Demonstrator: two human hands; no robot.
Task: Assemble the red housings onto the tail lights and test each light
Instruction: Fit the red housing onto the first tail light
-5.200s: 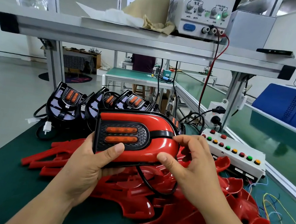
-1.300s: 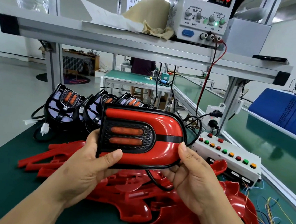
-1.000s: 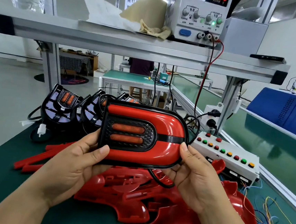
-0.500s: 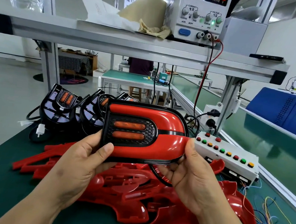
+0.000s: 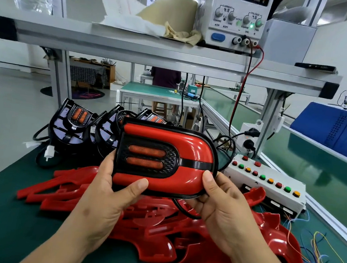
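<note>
Surface [image 5: 0,220]: green mat with bare room at its near left corner. A raised rail closes the right edge.
Shelf [image 5: 134,47]: spans the surface overhead and limits upward room.
Loose red housings [image 5: 159,225]: piled from the middle to the near right corner, not yet fitted. They take up most of the set-down room in front.
Bare tail lights [image 5: 71,125]: a row at the far left of the surface, without housings. Judged as the bulk of the work left.
Power supply [image 5: 236,18]: on the shelf, display lit.
Button box [image 5: 269,183]: along the right edge, just beside the pile.
Assembled tail light [image 5: 161,160]: red housing seated, held in the air above the pile. Its lenses look unlit, so the test is judged pending.
Left grip [image 5: 107,192]: grasping the light's left end, thumb on the front.
Right grip [image 5: 222,206]: grasping the right end, thumb on the lower rim.
Cable [image 5: 182,208]: hangs in a loop below the light and could snag on the pile.
</note>
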